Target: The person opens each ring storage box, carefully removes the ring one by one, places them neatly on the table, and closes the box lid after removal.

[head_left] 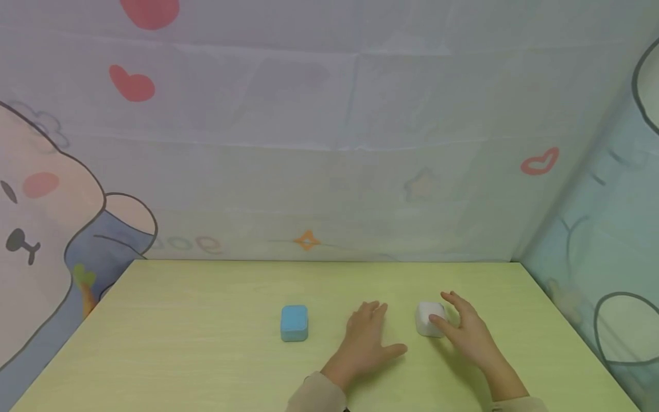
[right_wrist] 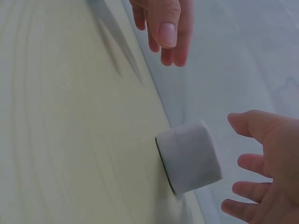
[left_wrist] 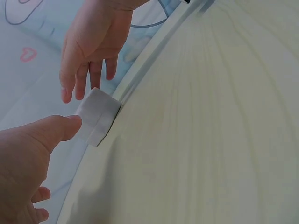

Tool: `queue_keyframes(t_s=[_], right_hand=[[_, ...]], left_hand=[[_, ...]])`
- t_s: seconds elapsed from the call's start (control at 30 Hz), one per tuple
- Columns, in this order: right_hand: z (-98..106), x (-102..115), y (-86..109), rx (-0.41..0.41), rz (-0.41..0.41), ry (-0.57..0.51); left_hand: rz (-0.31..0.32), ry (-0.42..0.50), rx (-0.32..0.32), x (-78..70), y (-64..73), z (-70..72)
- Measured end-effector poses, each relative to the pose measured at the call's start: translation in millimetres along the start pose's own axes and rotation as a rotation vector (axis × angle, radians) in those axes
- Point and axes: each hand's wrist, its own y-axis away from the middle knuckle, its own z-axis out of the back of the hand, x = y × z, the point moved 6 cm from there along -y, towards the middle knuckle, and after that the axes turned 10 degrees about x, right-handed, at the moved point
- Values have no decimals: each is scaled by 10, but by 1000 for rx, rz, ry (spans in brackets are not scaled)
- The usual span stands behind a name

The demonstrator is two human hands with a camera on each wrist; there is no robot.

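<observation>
A small white block with rounded corners (head_left: 429, 319), a thin seam running round it, sits on the table. My right hand (head_left: 467, 336) is just to its right, thumb and fingers spread. The right wrist view shows a gap between those fingers and the white block (right_wrist: 189, 156). My left hand (head_left: 366, 343) is left of the white block, thumb held out and fingers extended, with nothing in it. Farther left stands a light blue block (head_left: 294, 323) of similar shape, apart from both hands. The left wrist view shows the white block (left_wrist: 99, 116) beyond the left thumb.
The table (head_left: 206, 343) has a pale yellow-green wood-grain top. Behind it hangs a creased printed cloth (head_left: 329, 171) with hearts and a cartoon animal at the left. Another cloth side (head_left: 607, 229) borders the table's right edge.
</observation>
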Motion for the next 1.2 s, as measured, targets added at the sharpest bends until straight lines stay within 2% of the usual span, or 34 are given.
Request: queue_keyframes(t_s=[0.3,0.63,0.77,0.93,1.2], right_hand=[[-72,-84,-35,45,-24,-17],[-165,-78,-44,99,20,-47],[-178,-99,-52,116,-15,-59],[-180,-117,-57,118,-36,-61],[-183,-129,-45,115,-14,-50]], left_hand=[[14,-27,11,-49,-55,-59],[20,-44,50,-64,-102,-124],[21,-45,66,-81,-114,-138],[19,-53,72,-107,-120,-153],[34,-45,81,-123,-146,-213]])
